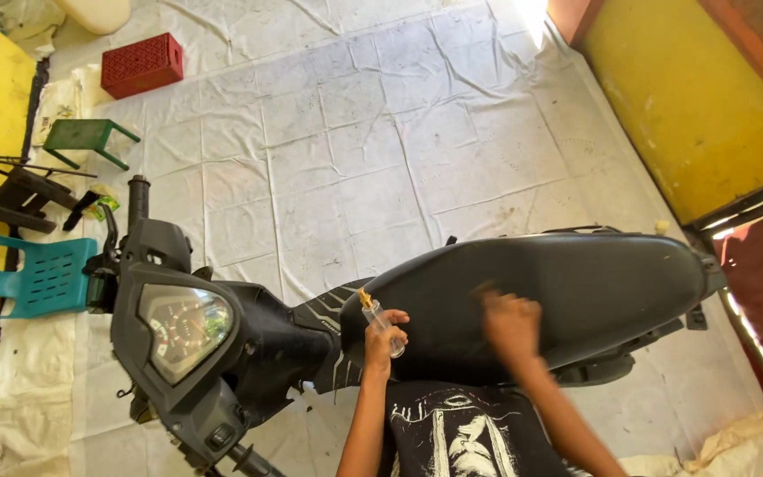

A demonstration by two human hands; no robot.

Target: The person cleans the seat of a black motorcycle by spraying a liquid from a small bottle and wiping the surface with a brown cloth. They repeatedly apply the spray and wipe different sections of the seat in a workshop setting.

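A black scooter [249,344] stands below me, its long black seat [558,283] stretching to the right. My left hand [385,340] grips a small clear spray bottle [380,320] with a gold nozzle, held over the front end of the seat. My right hand [509,322] lies on the seat just right of the bottle; it is blurred by motion, and I cannot tell whether it holds anything. The scooter's instrument cluster [183,327] and left handlebar grip [138,196] show at the left.
White tiled floor [355,141] lies beyond the scooter. A red crate [142,64], a green stool [87,139], a black stand [19,199] and a teal plastic chair [33,276] sit along the left. A yellow wall [691,97] rises at the right.
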